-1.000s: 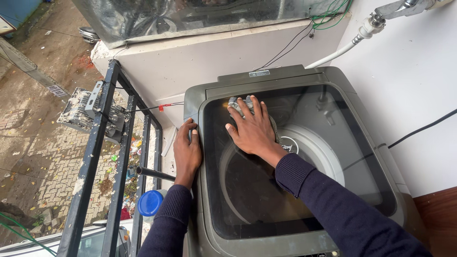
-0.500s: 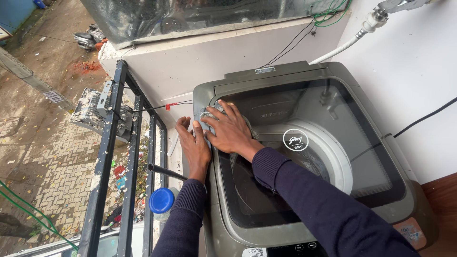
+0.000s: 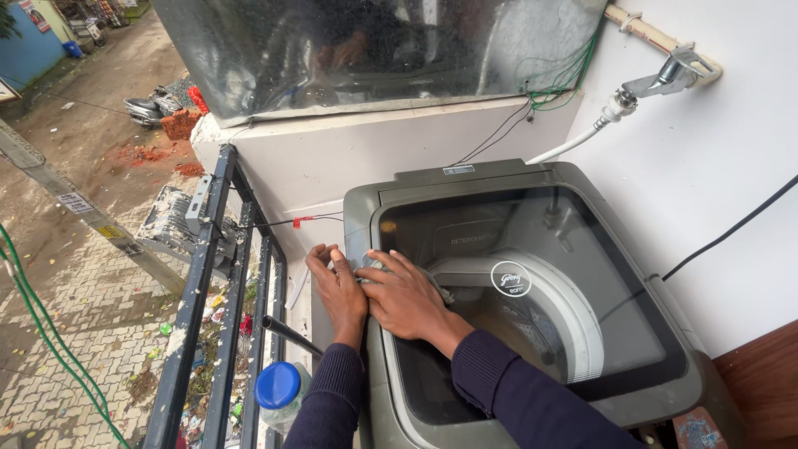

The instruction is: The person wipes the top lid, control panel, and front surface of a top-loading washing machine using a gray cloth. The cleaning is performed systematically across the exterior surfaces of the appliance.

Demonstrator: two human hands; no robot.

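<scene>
The right hand (image 3: pixel 405 295) is lying flat, fingers spread and extended, pressing a grey cloth (image 3: pixel 376 264) against the left edge of the washing machine lid (image 3: pixel 532 316). The cloth is showing only at the fingertips and beside the knuckles; the rest is hidden beneath the palm. The left hand (image 3: pixel 337 287) is resting just beside the right, on the machine's outer left rim, fingers loosely curled over the edge and touching the cloth's end; whether it is gripping the cloth cannot be told. Below the left wrist, a bottle with a blue cap (image 3: pixel 278 385) is standing by the black railing (image 3: pixel 208 274). Beyond the right hand, the dark glass lid is showing the white drum ring beneath. Farther off, a white hose (image 3: pixel 573 141) is running up to a wall tap (image 3: pixel 673 73).
</scene>
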